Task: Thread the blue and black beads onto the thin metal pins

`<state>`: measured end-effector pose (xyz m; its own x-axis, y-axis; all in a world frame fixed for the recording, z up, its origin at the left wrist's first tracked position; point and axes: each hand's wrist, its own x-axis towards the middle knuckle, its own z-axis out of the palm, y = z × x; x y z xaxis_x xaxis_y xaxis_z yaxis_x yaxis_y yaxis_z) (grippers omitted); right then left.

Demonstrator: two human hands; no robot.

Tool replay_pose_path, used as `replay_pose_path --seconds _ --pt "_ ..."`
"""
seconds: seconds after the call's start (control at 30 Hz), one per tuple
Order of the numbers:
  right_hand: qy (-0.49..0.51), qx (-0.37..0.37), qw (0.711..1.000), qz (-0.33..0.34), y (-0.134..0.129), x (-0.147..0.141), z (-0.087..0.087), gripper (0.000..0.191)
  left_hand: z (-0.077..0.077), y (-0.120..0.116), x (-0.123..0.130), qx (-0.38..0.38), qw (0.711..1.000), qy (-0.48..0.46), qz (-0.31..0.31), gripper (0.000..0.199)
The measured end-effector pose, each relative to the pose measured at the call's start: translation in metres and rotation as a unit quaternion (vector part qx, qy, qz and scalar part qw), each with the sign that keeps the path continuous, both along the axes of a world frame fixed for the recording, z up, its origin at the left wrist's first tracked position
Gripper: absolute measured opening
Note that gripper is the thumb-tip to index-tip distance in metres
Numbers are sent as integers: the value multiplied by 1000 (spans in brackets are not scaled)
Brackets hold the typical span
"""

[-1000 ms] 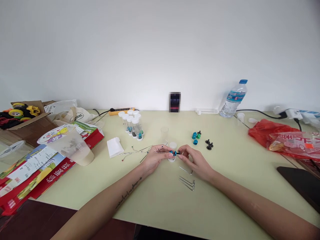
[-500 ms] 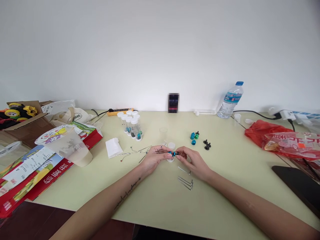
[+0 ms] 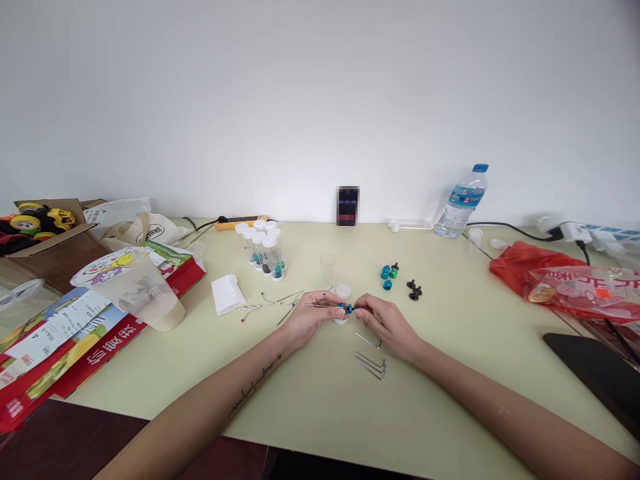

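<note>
Near the middle of the table, my left hand (image 3: 311, 319) is closed on a small blue metallic part (image 3: 349, 309), with thin wires or rods showing between its fingers. My right hand (image 3: 384, 321) pinches the dark right end of the same part. Just behind the fingers are a white round cap (image 3: 343, 291) and an open clear tube (image 3: 327, 267). Several L-shaped metal keys (image 3: 370, 365) lie below my right hand. Blue and green parts (image 3: 387, 272) and black parts (image 3: 415, 290) sit to the right. Thin rods with small coloured ends (image 3: 253, 307) lie left of my left hand.
Several white-capped tubes (image 3: 270, 257) stand behind a white packet (image 3: 227, 294). A plastic cup (image 3: 163, 303), red bags and a box (image 3: 65, 257) fill the left. A water bottle (image 3: 461, 203), red plastic bag (image 3: 535, 263) and dark object (image 3: 590, 373) are at the right.
The fingertips of my right hand now cover more of the part's dark end. Otherwise both hands hold nearly the same place.
</note>
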<state>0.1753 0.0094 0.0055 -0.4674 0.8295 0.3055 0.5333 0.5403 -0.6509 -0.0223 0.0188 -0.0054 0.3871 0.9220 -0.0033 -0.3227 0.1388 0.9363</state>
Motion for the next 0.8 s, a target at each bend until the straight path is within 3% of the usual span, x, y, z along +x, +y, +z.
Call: replay_pose_path --seconds 0.17,0.37,0.5,0.7,0.8 --pt "40 1 999 5 0 -1 -2 21 0 1 -1 2 1000 8 12 31" --pt "1 -11 1000 0 1 1 -2 33 2 -1 0 10 1000 8 -6 28" --pt "28 -20 999 -2 0 -1 -2 22 1 0 0 14 1000 17 14 28" --pt "-5 -21 1000 14 0 0 0 34 2 -2 0 12 1000 13 -9 26" --pt "5 -10 1000 12 1 0 -2 26 2 -2 0 11 1000 8 -4 27"
